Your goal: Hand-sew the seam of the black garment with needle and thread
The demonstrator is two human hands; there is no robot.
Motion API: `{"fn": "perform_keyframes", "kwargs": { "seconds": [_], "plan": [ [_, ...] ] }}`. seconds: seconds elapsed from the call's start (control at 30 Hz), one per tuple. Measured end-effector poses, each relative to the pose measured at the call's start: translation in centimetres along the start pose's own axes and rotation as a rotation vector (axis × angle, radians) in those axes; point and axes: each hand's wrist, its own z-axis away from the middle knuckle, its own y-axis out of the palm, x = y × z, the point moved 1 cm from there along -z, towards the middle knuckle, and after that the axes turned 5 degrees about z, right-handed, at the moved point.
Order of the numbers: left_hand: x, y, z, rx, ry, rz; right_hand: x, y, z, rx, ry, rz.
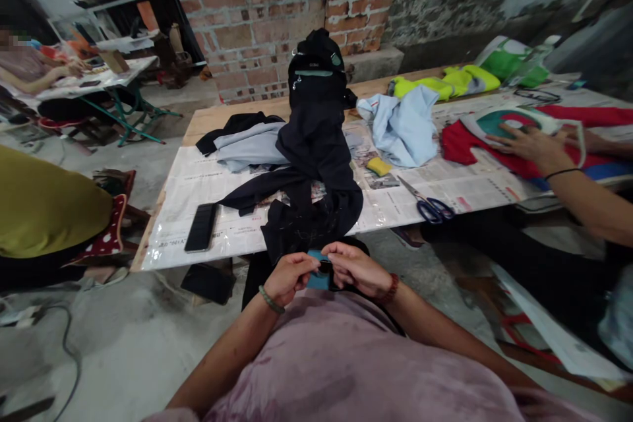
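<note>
Close above my lap, my left hand (291, 277) and my right hand (359, 270) face each other, fingertips pinched a short distance apart. Whatever sits in either pinch is too small to make out. Behind and below the fingertips shows a blue piece (318, 280) with something dark against it; its kind is unclear. Just beyond my hands, a black garment (341, 171) lies bunched on the table, its near end draped over the front edge. Pale thread-like marks run across that near part.
Newspaper under clear plastic covers the table (168, 211). On it are a phone (201, 227), scissors (430, 206), a yellow sponge (378, 166), light blue cloth (403, 125) and a black backpack (316, 72). At right a co-worker's hand (529, 138) rests on an iron (509, 124) over red cloth.
</note>
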Motion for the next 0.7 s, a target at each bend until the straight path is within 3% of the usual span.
{"fn": "perform_keyframes", "kwargs": {
  "seconds": [0.33,0.57,0.7],
  "plan": [
    [0.1,-0.3,0.1,0.005,0.026,-0.019,0.3,-0.1,0.2,-0.209,-0.089,0.405],
    [0.0,-0.1,0.3,0.012,0.020,-0.041,0.1,-0.4,-0.1,-0.312,-0.148,0.487],
    [-0.5,-0.7,0.4,-0.104,0.057,-0.014,1.1,-0.8,0.2,-0.380,-0.167,0.454]
  ]
}}
